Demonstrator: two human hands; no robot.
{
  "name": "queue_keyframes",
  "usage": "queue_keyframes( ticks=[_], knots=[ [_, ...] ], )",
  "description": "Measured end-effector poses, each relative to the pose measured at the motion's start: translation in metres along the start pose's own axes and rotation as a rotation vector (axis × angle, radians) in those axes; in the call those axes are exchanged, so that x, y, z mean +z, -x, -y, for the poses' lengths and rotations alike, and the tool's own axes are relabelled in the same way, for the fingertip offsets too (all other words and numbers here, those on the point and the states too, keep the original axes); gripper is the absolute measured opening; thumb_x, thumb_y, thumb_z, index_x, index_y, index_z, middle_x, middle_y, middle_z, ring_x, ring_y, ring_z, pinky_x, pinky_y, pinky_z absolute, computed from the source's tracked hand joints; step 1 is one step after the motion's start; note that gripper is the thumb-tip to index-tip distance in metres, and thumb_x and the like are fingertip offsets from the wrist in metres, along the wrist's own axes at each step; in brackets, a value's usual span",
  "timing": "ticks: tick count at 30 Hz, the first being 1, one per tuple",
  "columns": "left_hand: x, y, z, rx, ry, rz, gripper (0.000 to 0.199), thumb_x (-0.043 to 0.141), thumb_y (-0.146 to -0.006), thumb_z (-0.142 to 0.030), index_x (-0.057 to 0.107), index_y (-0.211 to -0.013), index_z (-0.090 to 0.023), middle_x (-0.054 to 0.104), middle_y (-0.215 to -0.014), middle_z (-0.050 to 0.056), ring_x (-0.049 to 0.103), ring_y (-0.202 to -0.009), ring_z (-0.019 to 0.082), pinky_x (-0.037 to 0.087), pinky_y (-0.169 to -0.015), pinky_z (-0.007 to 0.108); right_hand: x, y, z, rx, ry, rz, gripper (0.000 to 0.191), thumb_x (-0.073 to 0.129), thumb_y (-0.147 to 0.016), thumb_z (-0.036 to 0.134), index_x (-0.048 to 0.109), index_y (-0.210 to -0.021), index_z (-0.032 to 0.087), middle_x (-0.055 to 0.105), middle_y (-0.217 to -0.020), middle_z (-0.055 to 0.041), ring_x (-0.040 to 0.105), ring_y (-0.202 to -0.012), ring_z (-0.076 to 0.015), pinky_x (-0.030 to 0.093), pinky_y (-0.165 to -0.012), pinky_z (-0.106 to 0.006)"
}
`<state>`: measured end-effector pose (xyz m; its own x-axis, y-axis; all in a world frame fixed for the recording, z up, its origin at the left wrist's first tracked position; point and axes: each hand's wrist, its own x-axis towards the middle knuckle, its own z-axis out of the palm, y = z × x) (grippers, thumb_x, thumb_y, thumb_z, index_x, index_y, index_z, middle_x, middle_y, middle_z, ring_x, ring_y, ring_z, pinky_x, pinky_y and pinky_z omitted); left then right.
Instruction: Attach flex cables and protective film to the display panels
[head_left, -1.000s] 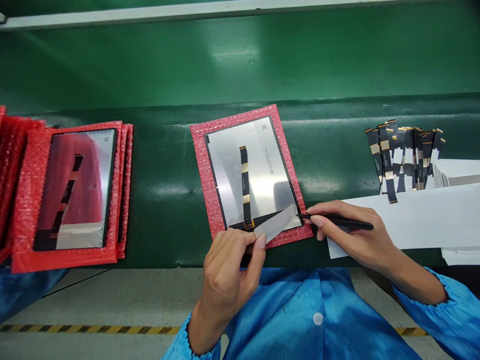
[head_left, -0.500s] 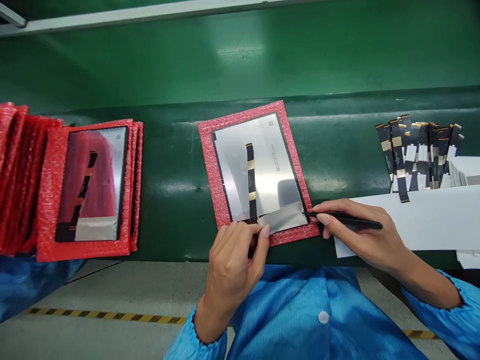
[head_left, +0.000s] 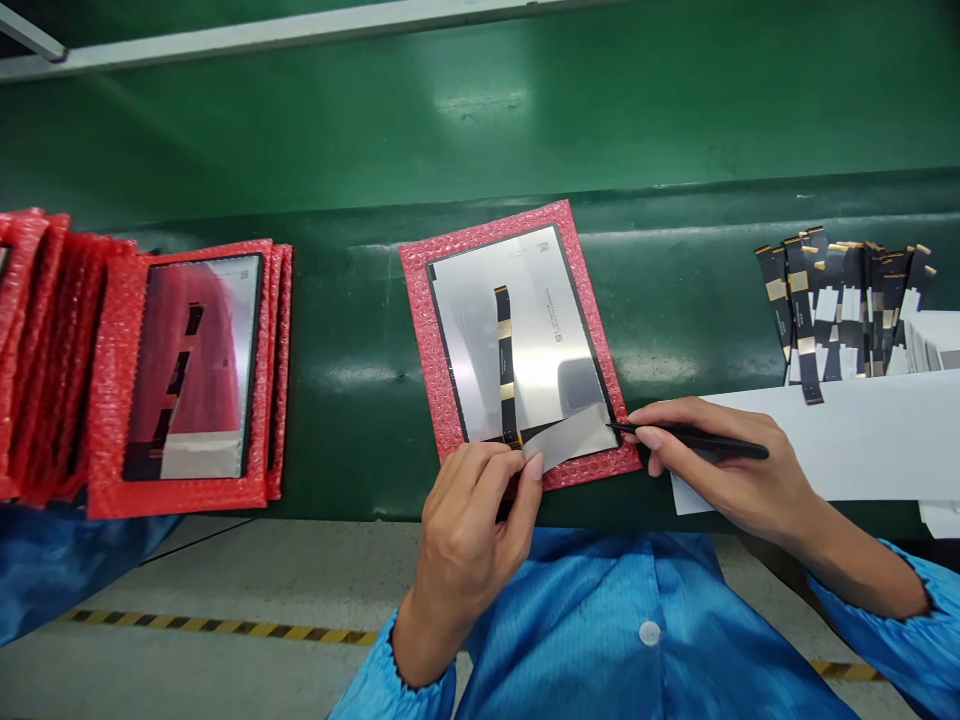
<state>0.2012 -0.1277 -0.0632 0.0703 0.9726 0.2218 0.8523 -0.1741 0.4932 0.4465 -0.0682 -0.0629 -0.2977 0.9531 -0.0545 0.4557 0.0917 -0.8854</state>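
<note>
A silvery display panel [head_left: 534, 340] lies face-flat on a pink bubble-wrap sheet [head_left: 417, 320]. Up its middle runs a black flex cable [head_left: 505, 352] with gold patches. Across the panel's lower edge slants a grey tape strip [head_left: 570, 438], its left end pinched between thumb and finger of my left hand [head_left: 480, 520]. My right hand [head_left: 720, 460] grips black tweezers [head_left: 701, 440]; their tip touches the strip's right end, close to the panel's lower right corner. A dark band of the panel shows above the strip.
At the left stands a stack of red bubble-wrap pouches [head_left: 56, 370], beside another panel [head_left: 202, 350] on red wrap. Several flex cables [head_left: 847, 310] lie at the right, behind a white sheet [head_left: 832, 440]. A blue sleeve [head_left: 67, 570] shows at lower left.
The strip's left end has lifted and shifted slightly right with my left hand, baring more of the dark band. The tweezers stay at the right end. The whole view has shifted a little.
</note>
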Motion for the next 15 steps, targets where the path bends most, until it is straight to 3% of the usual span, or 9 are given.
queue_keyframes(
  ticks=[6, 15],
  knots=[
    [-0.0022, 0.0017, -0.0029, 0.100, 0.122, -0.015, 0.009, 0.062, -0.088, -0.019, 0.060, -0.090, -0.027, 0.071, -0.105, 0.004, 0.070, -0.097, 0.021, 0.062, -0.078, 0.040, 0.0001, 0.0009, -0.0013, -0.014, 0.017, -0.003, 0.018, 0.065, -0.090, 0.041, 0.073, -0.105, 0.043, 0.079, -0.078, 0.0047, 0.076, -0.061, -0.0222, 0.065, -0.056, -0.035],
    [-0.0029, 0.0034, -0.0025, 0.222, 0.074, 0.008, 0.024, 0.063, -0.086, -0.014, 0.069, -0.100, -0.033, 0.077, -0.107, 0.007, 0.074, -0.102, 0.024, 0.062, -0.088, 0.047, 0.0007, 0.0013, -0.0008, -0.059, 0.028, -0.022, 0.016, 0.065, -0.091, 0.040, 0.073, -0.105, 0.041, 0.079, -0.079, 0.0055, 0.075, -0.059, -0.0195, 0.065, -0.056, -0.033]
  ],
)
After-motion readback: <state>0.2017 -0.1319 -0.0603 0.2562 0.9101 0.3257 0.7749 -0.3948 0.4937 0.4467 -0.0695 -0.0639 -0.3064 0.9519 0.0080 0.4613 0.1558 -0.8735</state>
